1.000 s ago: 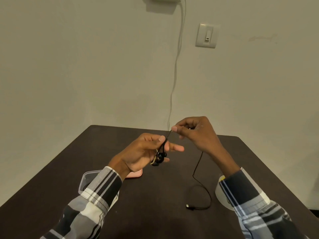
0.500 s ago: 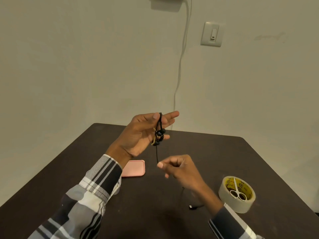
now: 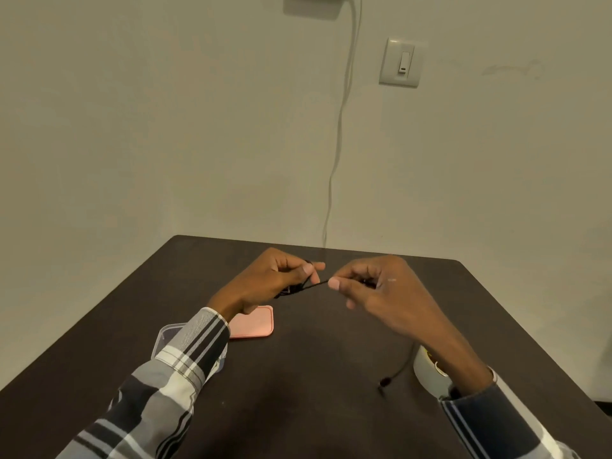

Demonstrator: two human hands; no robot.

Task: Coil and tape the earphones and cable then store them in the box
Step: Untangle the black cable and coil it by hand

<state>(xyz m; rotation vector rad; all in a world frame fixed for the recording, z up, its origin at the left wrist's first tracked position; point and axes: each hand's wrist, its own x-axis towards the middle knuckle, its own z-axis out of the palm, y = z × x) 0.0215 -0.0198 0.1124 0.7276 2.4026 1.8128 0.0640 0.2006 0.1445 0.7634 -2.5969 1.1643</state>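
The coiling step was in hand, by my reading. The left hand (image 3: 271, 283) gripped the partly wound earphones (image 3: 291, 290) in curled fingers above the table (image 3: 314, 409), while the right hand (image 3: 374, 286), at its 3 o'clock, pinched the taut wire. The loose plug end (image 3: 385, 380) trailed toward 5 o'clock beside the tape roll (image 3: 425, 372). The box (image 3: 165, 332) waited at 7 o'clock. Next, another even wrap without slack.

Plain off-white wall (image 3: 165, 127) behind a dark brown table (image 3: 314, 376). White light switch (image 3: 401, 62) mounted upper right. A thin white cord (image 3: 341, 127) runs down the wall from a white fixture (image 3: 311, 1) at the top edge to behind the table's far edge. Lighting dim, even.
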